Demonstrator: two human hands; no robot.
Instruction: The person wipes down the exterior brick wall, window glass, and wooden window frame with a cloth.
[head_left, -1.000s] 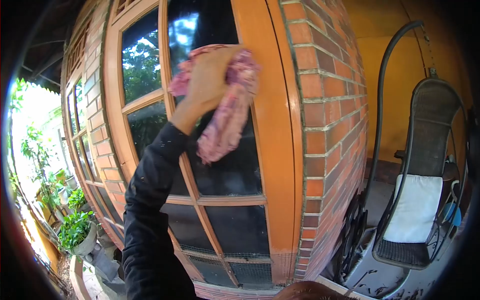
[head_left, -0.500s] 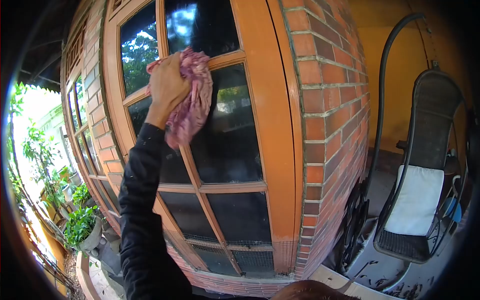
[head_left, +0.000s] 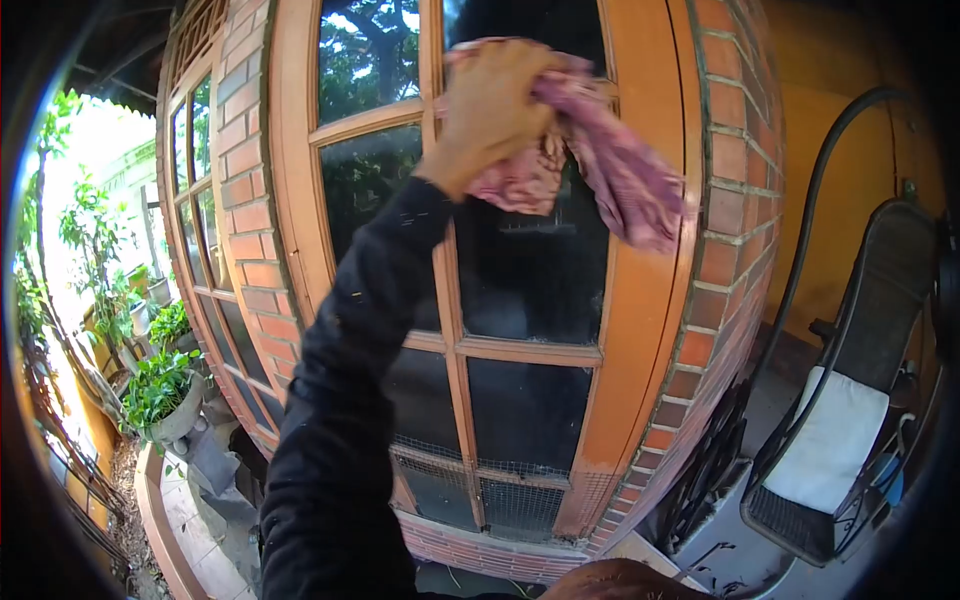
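My left hand [head_left: 495, 105], at the end of a black sleeve, is closed around a crumpled pink-and-purple cloth [head_left: 635, 190]. It presses the cloth near the crossing of the wooden bars, in the upper part of a window with an orange-brown wooden frame [head_left: 577, 430]. One end of the cloth trails down to the right, over the right upright of the frame. Behind the hand and cloth are dark glass panes [head_left: 530, 275], partly covered. My right hand is not in view.
A brick wall [head_left: 725, 210] flanks the window. Beyond it on the right is a hanging chair [head_left: 880, 290] with a white cushion [head_left: 828, 437]. Potted plants [head_left: 160, 395] stand at the left by a tiled ledge [head_left: 190, 525]. Wire mesh [head_left: 520, 505] covers the lowest panes.
My left hand has moved to the right with the cloth, whose loose end now swings out over the right frame. The camera view has shifted, so the window sits further right.
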